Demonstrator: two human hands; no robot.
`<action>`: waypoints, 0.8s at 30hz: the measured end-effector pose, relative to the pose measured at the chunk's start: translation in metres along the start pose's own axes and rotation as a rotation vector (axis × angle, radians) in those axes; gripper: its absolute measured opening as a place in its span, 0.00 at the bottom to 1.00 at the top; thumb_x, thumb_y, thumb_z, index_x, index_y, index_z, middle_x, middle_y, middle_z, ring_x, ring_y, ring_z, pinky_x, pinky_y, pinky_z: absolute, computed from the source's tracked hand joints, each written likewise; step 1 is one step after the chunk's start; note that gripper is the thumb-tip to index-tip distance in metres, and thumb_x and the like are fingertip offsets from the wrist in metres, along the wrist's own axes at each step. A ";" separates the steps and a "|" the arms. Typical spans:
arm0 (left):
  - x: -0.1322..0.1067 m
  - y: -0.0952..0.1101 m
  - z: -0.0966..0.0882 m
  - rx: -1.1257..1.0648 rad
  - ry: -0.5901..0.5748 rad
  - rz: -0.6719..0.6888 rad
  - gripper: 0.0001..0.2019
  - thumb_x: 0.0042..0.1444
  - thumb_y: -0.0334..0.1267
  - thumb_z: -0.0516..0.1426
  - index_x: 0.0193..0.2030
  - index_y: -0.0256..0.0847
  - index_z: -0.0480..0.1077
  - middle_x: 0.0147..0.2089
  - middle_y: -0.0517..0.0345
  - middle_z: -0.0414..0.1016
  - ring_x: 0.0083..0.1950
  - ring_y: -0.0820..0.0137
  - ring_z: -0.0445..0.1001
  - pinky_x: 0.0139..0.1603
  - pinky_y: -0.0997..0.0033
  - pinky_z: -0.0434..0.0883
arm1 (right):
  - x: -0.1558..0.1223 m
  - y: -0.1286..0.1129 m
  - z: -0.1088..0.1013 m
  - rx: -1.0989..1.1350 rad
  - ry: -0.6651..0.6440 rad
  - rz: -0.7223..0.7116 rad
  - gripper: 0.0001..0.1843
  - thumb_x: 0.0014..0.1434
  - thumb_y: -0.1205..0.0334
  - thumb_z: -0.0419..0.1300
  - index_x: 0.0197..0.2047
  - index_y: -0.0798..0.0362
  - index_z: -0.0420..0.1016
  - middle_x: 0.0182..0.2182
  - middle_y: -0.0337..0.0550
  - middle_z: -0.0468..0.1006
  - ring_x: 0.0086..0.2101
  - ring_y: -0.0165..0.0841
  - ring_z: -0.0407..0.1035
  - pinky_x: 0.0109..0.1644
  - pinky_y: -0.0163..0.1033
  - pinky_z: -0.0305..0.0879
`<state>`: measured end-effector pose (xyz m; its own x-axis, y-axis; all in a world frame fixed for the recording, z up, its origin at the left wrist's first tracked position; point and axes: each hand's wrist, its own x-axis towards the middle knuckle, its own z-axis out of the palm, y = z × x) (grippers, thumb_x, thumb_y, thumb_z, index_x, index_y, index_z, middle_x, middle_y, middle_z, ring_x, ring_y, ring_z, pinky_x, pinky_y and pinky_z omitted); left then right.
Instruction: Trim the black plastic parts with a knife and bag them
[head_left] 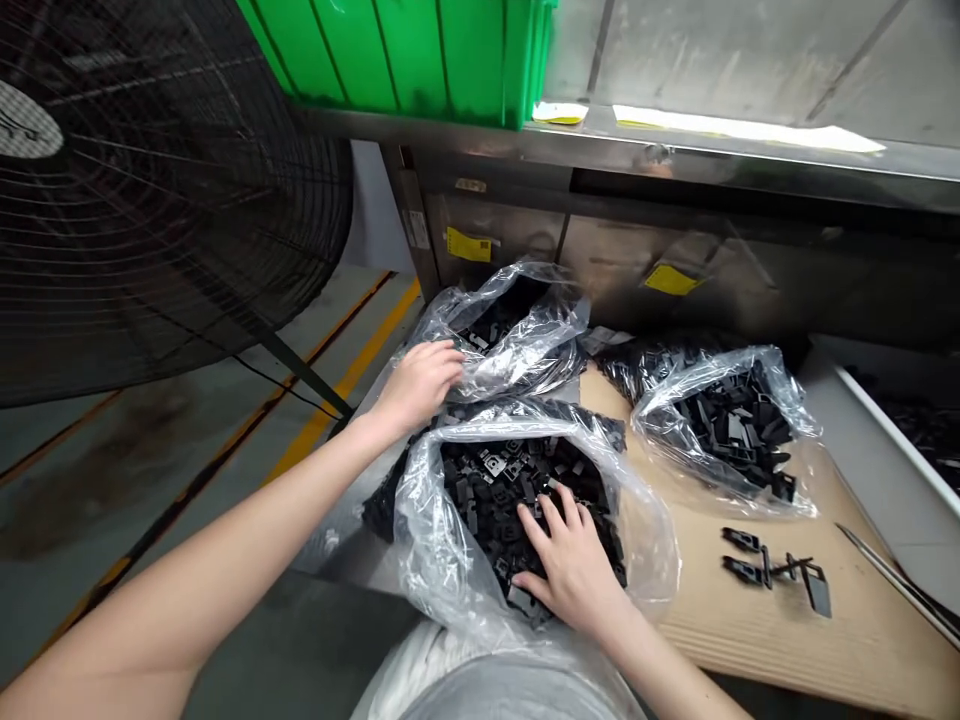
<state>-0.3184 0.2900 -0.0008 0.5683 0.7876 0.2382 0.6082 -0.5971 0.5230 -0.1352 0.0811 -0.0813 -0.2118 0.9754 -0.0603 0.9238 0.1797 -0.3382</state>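
Right grip (574, 565) is wide open. Its fingers are spread apart and lie flat on the black pieces (495, 480) inside the near bag (427, 530). Left grip (420, 385) has its fingers curled shut on the crinkly edge of the far bag (525, 330), which sits just behind the near one. Both bags are right in front of the person, at the left end of the cardboard sheet (847, 630).

Three clear bags show well: the near bag, the far bag and the right bag (731, 425). One more dark heap (637, 365) lies between the far bag and the right bag. The bags are thin, shiny and wrinkled. Each is full of small, hard, black plastic pieces with square corners.

About four loose pieces (772, 575) lie on the flat brown cardboard, near the right bag. They overlap, so the count is not sure. One thin metal tool (892, 580) lies at the right edge.

One green bin (420, 50) with ribbed sides stands on the steel tabletop (750, 150) above. Two yellow stickers (469, 243) are on the metal front below it. One big round black fan (150, 180) with a wire cage stands on the left.
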 end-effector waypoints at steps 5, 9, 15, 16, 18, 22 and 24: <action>-0.009 0.056 -0.017 0.010 0.338 0.043 0.11 0.55 0.35 0.49 0.42 0.40 0.70 0.52 0.52 0.66 0.57 0.63 0.59 0.59 0.60 0.51 | -0.006 -0.001 -0.007 -0.102 -0.055 -0.057 0.29 0.48 0.56 0.58 0.54 0.47 0.61 0.54 0.55 0.61 0.54 0.55 0.48 0.45 0.54 0.59; -0.052 0.111 0.002 -0.259 0.244 0.097 0.09 0.51 0.32 0.54 0.38 0.43 0.73 0.46 0.55 0.72 0.52 0.61 0.64 0.56 0.63 0.55 | 0.016 0.001 -0.003 -0.066 0.008 0.074 0.27 0.48 0.67 0.55 0.54 0.51 0.61 0.56 0.59 0.55 0.54 0.58 0.47 0.38 0.54 0.63; -0.133 0.117 0.070 -0.489 -0.478 -0.165 0.08 0.50 0.33 0.54 0.33 0.47 0.75 0.43 0.52 0.74 0.41 0.55 0.71 0.44 0.60 0.62 | 0.029 0.025 -0.010 0.147 0.075 0.135 0.19 0.46 0.68 0.54 0.43 0.48 0.69 0.50 0.49 0.63 0.50 0.46 0.55 0.40 0.46 0.63; -0.142 0.113 0.075 -0.474 -0.513 -0.201 0.08 0.49 0.33 0.55 0.32 0.47 0.75 0.48 0.53 0.72 0.43 0.54 0.70 0.45 0.59 0.61 | 0.029 0.032 -0.013 0.192 0.097 0.163 0.18 0.45 0.69 0.54 0.42 0.48 0.70 0.49 0.48 0.64 0.48 0.44 0.57 0.43 0.46 0.62; -0.154 0.110 0.078 -0.516 -0.536 -0.298 0.06 0.46 0.33 0.57 0.29 0.47 0.75 0.51 0.55 0.70 0.44 0.52 0.70 0.46 0.58 0.60 | 0.029 0.048 -0.020 0.292 0.144 0.233 0.14 0.45 0.68 0.54 0.38 0.50 0.71 0.44 0.46 0.67 0.44 0.40 0.61 0.45 0.45 0.60; -0.159 0.112 0.075 -0.647 -0.475 -0.505 0.03 0.44 0.34 0.58 0.24 0.47 0.73 0.25 0.56 0.73 0.34 0.57 0.72 0.44 0.61 0.62 | 0.028 0.071 -0.035 0.527 0.188 0.318 0.10 0.47 0.62 0.55 0.34 0.53 0.70 0.30 0.40 0.72 0.32 0.35 0.68 0.36 0.41 0.65; -0.159 0.114 0.077 -0.640 -0.434 -0.568 0.04 0.45 0.36 0.58 0.29 0.47 0.74 0.18 0.58 0.67 0.31 0.56 0.72 0.44 0.60 0.62 | 0.024 0.070 -0.041 0.627 0.198 0.325 0.13 0.50 0.57 0.54 0.38 0.53 0.69 0.33 0.42 0.73 0.32 0.35 0.69 0.33 0.40 0.67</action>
<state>-0.2961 0.0849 -0.0420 0.5156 0.7319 -0.4456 0.5117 0.1542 0.8452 -0.0628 0.1221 -0.0676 0.1583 0.9825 -0.0984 0.5618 -0.1716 -0.8093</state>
